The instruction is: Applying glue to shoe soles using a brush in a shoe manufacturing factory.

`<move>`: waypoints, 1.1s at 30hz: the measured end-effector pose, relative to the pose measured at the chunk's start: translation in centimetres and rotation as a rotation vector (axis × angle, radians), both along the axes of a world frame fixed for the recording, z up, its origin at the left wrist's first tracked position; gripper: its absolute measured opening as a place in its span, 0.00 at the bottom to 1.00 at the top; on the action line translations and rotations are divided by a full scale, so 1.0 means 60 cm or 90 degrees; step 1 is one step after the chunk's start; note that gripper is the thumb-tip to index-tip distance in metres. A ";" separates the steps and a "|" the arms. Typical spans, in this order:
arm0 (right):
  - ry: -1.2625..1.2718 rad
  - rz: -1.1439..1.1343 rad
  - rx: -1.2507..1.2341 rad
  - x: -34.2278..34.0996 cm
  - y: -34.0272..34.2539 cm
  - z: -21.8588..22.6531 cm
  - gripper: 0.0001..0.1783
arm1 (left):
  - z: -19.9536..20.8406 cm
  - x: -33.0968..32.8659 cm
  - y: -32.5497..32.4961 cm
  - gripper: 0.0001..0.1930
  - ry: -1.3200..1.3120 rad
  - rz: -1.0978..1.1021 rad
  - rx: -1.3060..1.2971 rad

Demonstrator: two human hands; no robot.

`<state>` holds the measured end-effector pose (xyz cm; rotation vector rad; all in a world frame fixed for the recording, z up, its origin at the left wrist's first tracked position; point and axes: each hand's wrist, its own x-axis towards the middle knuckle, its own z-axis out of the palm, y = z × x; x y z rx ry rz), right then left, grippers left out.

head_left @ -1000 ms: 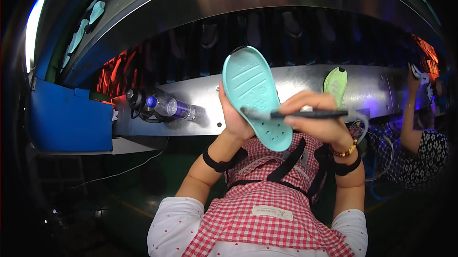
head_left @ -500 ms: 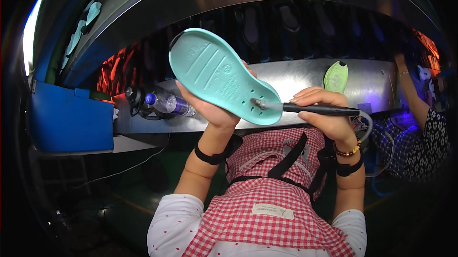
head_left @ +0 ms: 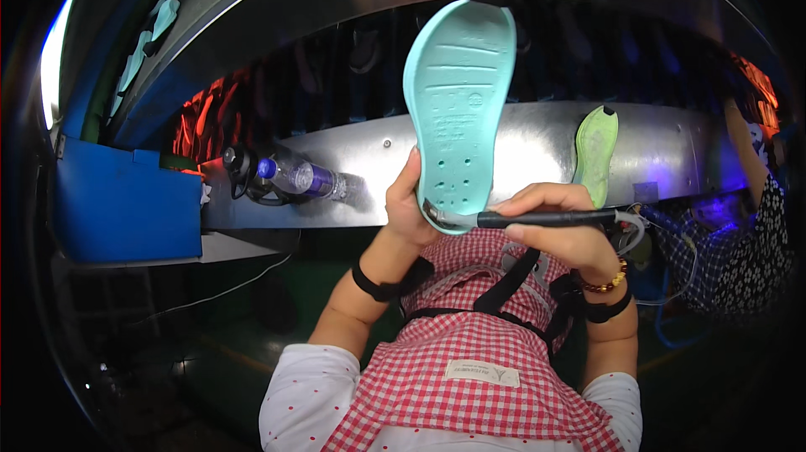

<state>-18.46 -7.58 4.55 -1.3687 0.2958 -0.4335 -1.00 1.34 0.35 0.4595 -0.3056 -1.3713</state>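
Observation:
A turquoise shoe sole (head_left: 460, 108) stands nearly upright in front of me, its recessed face toward me. My left hand (head_left: 408, 210) is closed on its lower left edge, with some fingers hidden behind it. My right hand (head_left: 561, 221) grips a black-handled brush (head_left: 537, 219) held level, with a pale hose (head_left: 634, 234) running from its back end. The brush's dark tip touches the sole's lower left rim, below several small holes. To the right of the sole, a light green sole (head_left: 597, 154) rests on the metal bench (head_left: 537, 141).
A clear water bottle (head_left: 298, 177) and a black-lidded bottle (head_left: 242, 171) lie on the bench's left part. Behind runs a dark conveyor (head_left: 336, 74) carrying soles under a metal hood (head_left: 277, 24). A blue box (head_left: 126, 209) stands left; a co-worker's arm (head_left: 747, 150) reaches in at right.
The turquoise sole has swung from a leftward slant to nearly upright. The brush tip has moved left and down, from among the holes to the rim. The co-worker's arm shifted right.

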 end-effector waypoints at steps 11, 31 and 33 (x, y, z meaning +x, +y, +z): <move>-0.061 0.161 -0.277 -0.016 -0.043 0.048 0.11 | 0.035 0.040 -0.012 0.23 -0.013 -0.308 0.115; -0.071 -0.017 -0.308 -0.034 -0.059 0.012 0.12 | 0.073 0.106 0.020 0.29 -0.366 -0.323 0.117; -0.030 0.022 -0.350 -0.038 -0.048 0.011 0.11 | 0.082 0.114 0.021 0.31 -0.504 -0.310 0.045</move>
